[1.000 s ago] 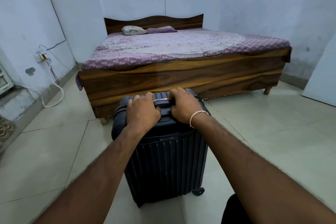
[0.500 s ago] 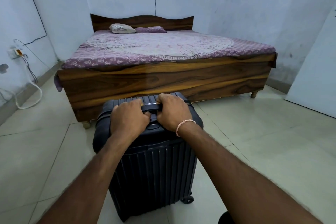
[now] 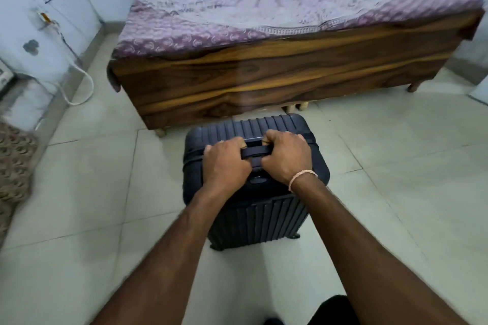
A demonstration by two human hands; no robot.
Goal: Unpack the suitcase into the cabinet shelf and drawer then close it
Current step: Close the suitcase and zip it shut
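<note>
Suitcase first, since it's the whole job: black ribbed hard-shell, upright on the tile floor, just in front of the wooden bed, shut as far as I can see. What changed over the last second: the view has tipped down hard, so now you're looking at the top of the case rather than across the room; the headboard and pillows have nearly dropped out of the top of the shot, and the bed's footboard looks closer than it did. The case reads as having been rolled or dragged toward the bed, though it's a bit blurry, so some of that could just be the head dipping.

Both hands haven't budged from the top handle; left hand clenched round its left end, right hand clenched round the right end, a thin band on that wrist.

For the task: basically nothing is unpacked yet; no cabinet, shelf or drawer in view; my guess is the case gets laid flat or hauled onto the bed next so it can be opened.
</note>
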